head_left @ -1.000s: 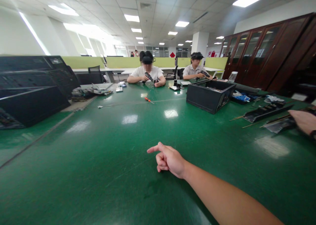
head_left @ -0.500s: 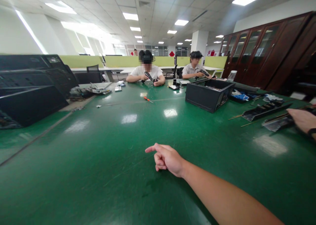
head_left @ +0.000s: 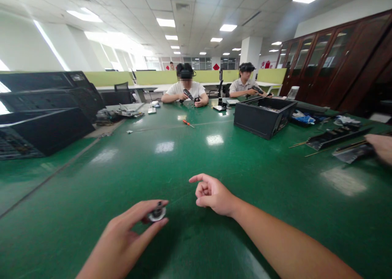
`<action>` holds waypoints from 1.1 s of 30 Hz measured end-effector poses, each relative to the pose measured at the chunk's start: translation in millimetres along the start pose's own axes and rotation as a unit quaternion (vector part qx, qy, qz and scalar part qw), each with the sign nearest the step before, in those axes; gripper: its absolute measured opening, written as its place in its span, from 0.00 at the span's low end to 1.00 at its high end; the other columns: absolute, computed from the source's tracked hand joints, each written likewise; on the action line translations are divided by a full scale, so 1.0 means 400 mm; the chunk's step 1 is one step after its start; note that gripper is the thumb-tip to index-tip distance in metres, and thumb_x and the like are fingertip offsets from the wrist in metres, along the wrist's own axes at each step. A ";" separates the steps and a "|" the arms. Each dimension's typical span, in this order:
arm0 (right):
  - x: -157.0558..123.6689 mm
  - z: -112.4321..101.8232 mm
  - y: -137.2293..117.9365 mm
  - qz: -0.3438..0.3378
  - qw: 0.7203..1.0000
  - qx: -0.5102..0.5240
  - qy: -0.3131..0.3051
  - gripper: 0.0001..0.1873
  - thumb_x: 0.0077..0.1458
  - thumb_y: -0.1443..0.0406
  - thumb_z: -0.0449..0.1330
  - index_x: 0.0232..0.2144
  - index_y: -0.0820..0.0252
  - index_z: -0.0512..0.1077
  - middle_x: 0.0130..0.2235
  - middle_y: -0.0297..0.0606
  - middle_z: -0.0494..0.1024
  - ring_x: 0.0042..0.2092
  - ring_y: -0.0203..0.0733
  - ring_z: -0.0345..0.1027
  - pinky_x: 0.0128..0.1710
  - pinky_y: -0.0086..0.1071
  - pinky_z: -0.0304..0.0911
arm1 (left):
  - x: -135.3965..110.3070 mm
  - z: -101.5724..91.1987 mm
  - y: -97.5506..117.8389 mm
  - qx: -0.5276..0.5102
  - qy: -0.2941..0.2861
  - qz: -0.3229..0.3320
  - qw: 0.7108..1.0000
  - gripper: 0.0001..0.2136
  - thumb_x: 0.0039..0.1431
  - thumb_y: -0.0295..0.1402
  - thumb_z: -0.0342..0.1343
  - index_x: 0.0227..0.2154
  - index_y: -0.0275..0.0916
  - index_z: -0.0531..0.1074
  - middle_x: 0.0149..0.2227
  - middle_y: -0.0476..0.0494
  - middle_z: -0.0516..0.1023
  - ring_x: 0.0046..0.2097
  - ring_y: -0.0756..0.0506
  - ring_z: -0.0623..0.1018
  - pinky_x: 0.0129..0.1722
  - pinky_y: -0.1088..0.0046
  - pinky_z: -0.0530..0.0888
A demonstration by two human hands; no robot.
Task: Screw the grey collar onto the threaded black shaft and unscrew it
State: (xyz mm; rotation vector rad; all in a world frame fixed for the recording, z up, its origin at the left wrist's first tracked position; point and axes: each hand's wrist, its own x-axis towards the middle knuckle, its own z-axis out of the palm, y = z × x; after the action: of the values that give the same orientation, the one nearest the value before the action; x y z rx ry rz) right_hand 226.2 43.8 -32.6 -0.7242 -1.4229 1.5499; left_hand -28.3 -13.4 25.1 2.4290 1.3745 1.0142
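My left hand (head_left: 128, 234) reaches in from the bottom and pinches a small round metal part (head_left: 157, 213) between thumb and fingers, just above the green table (head_left: 92, 197). My right hand (head_left: 212, 195) rests on the table a little to the right of that part. Its index finger points left and the other fingers are curled in, with nothing in them.
Stacked black computer cases (head_left: 43, 111) stand at the left. An open black case (head_left: 263, 116) and loose black panels (head_left: 337, 138) lie at the right, where another person's hand (head_left: 381, 148) enters. A red screwdriver (head_left: 187, 123) lies mid-table. Two people sit at the far end with power drivers.
My left hand has come into view from below holding the small round part. My right hand has stayed nearly in place, and the view has shifted slightly.
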 end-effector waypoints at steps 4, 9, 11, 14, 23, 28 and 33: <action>-0.004 -0.012 0.010 -0.060 0.991 -0.114 -0.030 0.29 0.38 0.78 0.59 0.46 0.56 0.67 0.32 0.27 0.71 0.28 0.31 0.63 0.28 0.26 0.57 | 0.108 0.132 0.041 -0.054 -0.091 0.035 0.994 0.17 0.59 0.35 0.60 0.52 0.48 0.76 0.44 0.46 0.83 0.44 0.44 0.81 0.46 0.70 0.78; -0.006 -0.010 0.007 -0.046 0.991 -0.123 -0.027 0.29 0.39 0.75 0.63 0.46 0.54 0.65 0.34 0.28 0.71 0.28 0.34 0.66 0.28 0.27 0.61 | 0.110 0.180 0.016 -0.084 0.003 -0.016 0.996 0.12 0.53 0.33 0.66 0.40 0.42 0.77 0.37 0.47 0.82 0.38 0.45 0.81 0.39 0.70 0.77; -0.010 -0.006 0.001 -0.043 0.990 -0.133 -0.020 0.28 0.40 0.72 0.66 0.46 0.54 0.66 0.34 0.29 0.72 0.28 0.35 0.66 0.28 0.28 0.63 | 0.100 0.175 0.002 -0.090 0.023 0.015 0.996 0.09 0.53 0.33 0.66 0.37 0.42 0.77 0.34 0.48 0.81 0.36 0.46 0.80 0.37 0.71 0.76; -0.018 -0.001 -0.008 -0.075 0.978 -0.194 0.009 0.24 0.42 0.73 0.65 0.44 0.55 0.69 0.33 0.30 0.73 0.29 0.35 0.67 0.30 0.28 0.64 | 0.095 0.174 -0.011 -0.111 0.029 0.056 0.992 0.08 0.54 0.31 0.65 0.38 0.41 0.76 0.35 0.48 0.80 0.37 0.47 0.80 0.38 0.72 0.76; -0.035 0.013 -0.011 -0.139 0.931 -0.328 0.074 0.16 0.45 0.73 0.62 0.39 0.57 0.72 0.32 0.32 0.77 0.32 0.38 0.73 0.36 0.29 0.67 | 0.093 0.190 -0.007 -0.134 0.039 0.055 0.989 0.08 0.54 0.27 0.64 0.38 0.41 0.76 0.35 0.49 0.80 0.37 0.48 0.80 0.38 0.73 0.76; -0.042 0.020 -0.022 -0.134 0.929 -0.336 0.081 0.12 0.46 0.71 0.63 0.37 0.57 0.73 0.31 0.32 0.78 0.30 0.38 0.73 0.33 0.28 0.66 | 0.092 0.188 -0.005 -0.132 0.059 0.071 0.987 0.10 0.53 0.26 0.64 0.39 0.42 0.77 0.36 0.49 0.81 0.37 0.48 0.81 0.39 0.74 0.76; -0.039 0.017 -0.027 -0.147 0.917 -0.360 0.088 0.06 0.46 0.70 0.63 0.31 0.58 0.75 0.29 0.33 0.79 0.30 0.38 0.72 0.32 0.29 0.63 | 0.089 0.191 -0.004 -0.132 0.042 0.070 0.988 0.11 0.53 0.25 0.64 0.40 0.42 0.77 0.36 0.48 0.81 0.38 0.48 0.81 0.39 0.73 0.76</action>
State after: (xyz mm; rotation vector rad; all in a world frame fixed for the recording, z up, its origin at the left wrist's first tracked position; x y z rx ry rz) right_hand 229.3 26.2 -23.1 -0.9867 -1.8722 0.6844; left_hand 31.0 29.6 -16.3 2.3324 1.0273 1.2567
